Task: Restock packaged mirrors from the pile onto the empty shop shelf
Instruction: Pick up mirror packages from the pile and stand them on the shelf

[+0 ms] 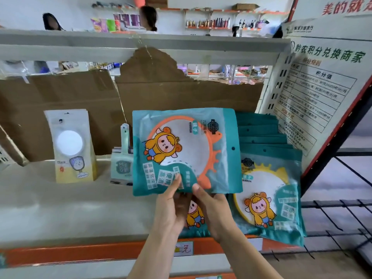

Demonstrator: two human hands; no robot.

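While its lower edge is pinched by the left hand (171,208) and right hand (214,211), a teal mirror packet (185,150) is held above the grip; the pile (269,198) is seen just right of it.

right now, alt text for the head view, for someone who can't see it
A left hand and a right hand pinch the bottom edge of a teal mirror packet, held upright over a shop shelf. A pile of matching teal packets lies to its right; a pale yellow packet stands to the left in front of cardboard.
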